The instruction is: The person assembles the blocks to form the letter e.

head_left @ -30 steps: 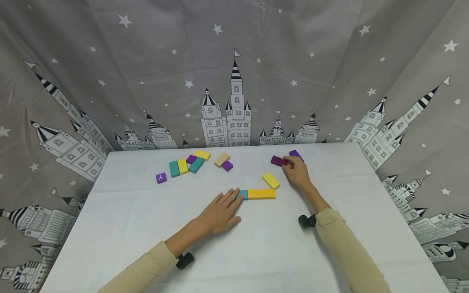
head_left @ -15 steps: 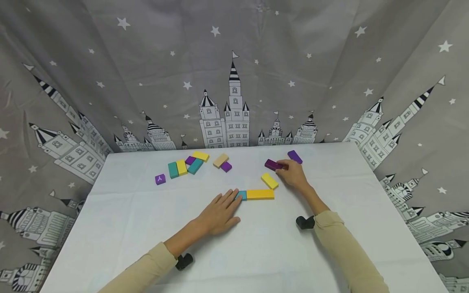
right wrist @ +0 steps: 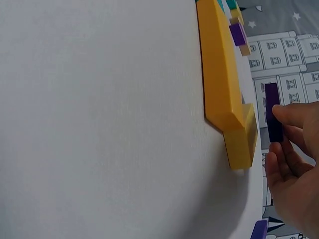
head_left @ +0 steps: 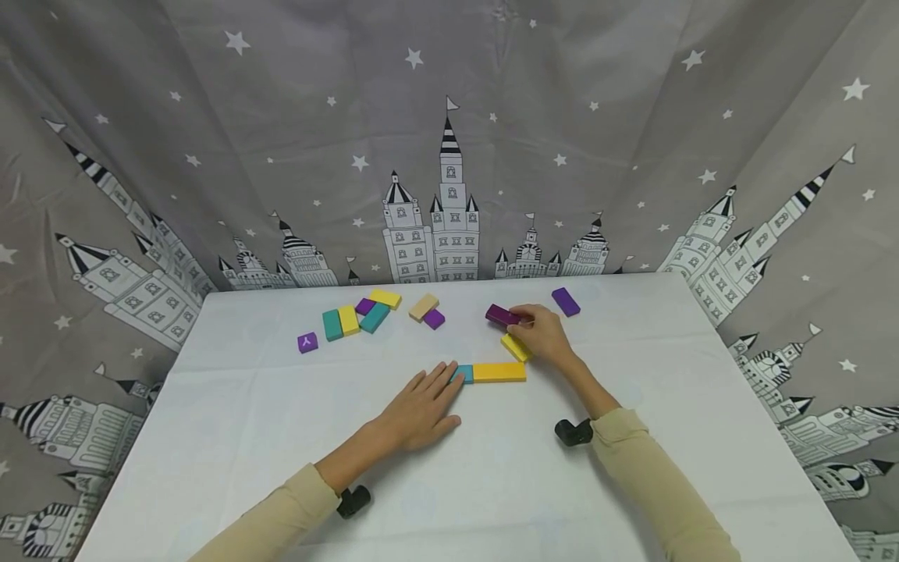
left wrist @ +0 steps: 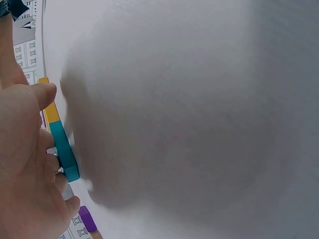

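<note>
My right hand (head_left: 546,337) pinches a dark purple block (head_left: 502,316) between thumb and fingers. In the right wrist view the dark purple block (right wrist: 272,113) shows held above the table, tilted upright. Beneath that hand lies a yellow block (head_left: 515,347), partly covered by it. My left hand (head_left: 420,410) rests with fingers spread and straight, their tips over a teal block (head_left: 466,374). An orange block (head_left: 499,373) sits end to end with the teal one. In the left wrist view, the teal block (left wrist: 64,149) stands beside the fingers.
Several teal, yellow and purple blocks lie grouped at the back left, such as a teal block (head_left: 333,325). A tan block (head_left: 424,307) touches a small purple block (head_left: 434,319). Another purple block (head_left: 566,302) lies back right. A grey printed curtain (head_left: 597,156) stands behind the table (head_left: 267,437).
My right hand has carried the dark purple block leftward and slightly nearer, from beside the back-right purple block to above the yellow one. The left hand has stayed in place.
</note>
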Available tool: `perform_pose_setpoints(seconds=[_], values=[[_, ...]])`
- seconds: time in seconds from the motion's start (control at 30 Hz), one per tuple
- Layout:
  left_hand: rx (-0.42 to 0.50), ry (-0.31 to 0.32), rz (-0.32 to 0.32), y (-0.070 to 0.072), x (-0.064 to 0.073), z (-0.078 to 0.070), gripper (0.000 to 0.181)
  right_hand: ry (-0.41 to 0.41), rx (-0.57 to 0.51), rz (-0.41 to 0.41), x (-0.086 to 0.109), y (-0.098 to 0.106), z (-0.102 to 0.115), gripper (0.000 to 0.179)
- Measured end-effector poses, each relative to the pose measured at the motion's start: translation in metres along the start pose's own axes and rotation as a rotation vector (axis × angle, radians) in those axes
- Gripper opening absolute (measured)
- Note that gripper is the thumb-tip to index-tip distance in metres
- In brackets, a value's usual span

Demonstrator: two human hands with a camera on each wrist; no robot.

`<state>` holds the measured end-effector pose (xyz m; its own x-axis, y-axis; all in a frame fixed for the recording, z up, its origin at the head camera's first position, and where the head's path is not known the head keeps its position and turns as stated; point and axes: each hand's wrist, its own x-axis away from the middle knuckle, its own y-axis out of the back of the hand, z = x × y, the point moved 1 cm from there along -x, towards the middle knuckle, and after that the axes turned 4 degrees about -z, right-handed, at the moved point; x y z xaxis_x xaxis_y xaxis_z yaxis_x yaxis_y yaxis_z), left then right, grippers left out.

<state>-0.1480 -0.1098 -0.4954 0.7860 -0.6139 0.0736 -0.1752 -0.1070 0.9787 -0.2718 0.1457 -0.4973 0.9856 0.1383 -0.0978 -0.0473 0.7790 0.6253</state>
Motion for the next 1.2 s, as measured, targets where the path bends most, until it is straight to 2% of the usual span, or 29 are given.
perform_pose_setpoints(seconds=[0.27, 0.47, 1.2], values=[[-0.005, 0.001, -0.002, -0.002, -0.002, 0.002, 0.069, 0.002, 0.008, 0.023, 0.000, -0.012, 0.006, 0.038], [-0.002, -0.006, -0.007, -0.002, -0.003, 0.002, 0.069, 0.031, 0.069, 0.017, -0.002, -0.020, 0.005, 0.037], [0.000, -0.008, -0.003, -0.003, -0.002, 0.003, 0.069, 0.036, 0.093, 0.053, 0.000, -0.030, 0.004, 0.036]])
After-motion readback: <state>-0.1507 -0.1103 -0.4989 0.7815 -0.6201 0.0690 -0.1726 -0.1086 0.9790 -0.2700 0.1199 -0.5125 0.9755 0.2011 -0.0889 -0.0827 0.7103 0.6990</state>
